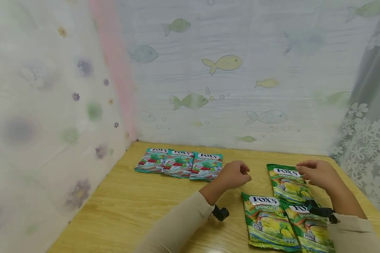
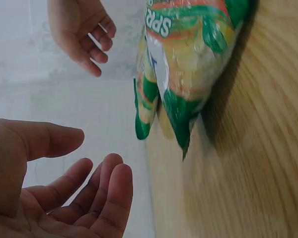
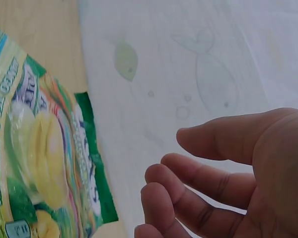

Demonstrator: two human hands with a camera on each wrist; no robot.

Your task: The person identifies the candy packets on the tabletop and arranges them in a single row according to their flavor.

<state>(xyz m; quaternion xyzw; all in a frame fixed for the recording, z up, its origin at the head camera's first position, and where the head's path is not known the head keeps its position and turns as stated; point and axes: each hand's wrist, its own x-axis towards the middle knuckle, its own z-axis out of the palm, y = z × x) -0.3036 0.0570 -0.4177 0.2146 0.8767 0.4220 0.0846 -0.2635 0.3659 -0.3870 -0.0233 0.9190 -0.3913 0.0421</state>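
Observation:
Three green and yellow Fox's Spring Tea candy bags lie at the right of the table: a back one [image 1: 288, 182], a front left one [image 1: 269, 223] and a front right one [image 1: 311, 226]. My right hand [image 1: 320, 175] hovers at the upper right edge of the back bag, fingers loosely bent and holding nothing. Between the two groups of bags, my left hand [image 1: 232, 174] hangs above the table with relaxed, empty fingers. Close to it on the left are three teal Mint Blossom candy bags, overlapping in a row: left [image 1: 152, 161], middle [image 1: 178, 164] and right [image 1: 206, 167].
The wooden table [image 1: 114, 211] meets a fish-patterned curtain [image 1: 221, 116] at the back and a flowered sheet [image 1: 66, 140] on the left. A grey lace curtain [image 1: 370, 123] hangs at the right. Each wrist wears a black strap mount [image 1: 221, 213].

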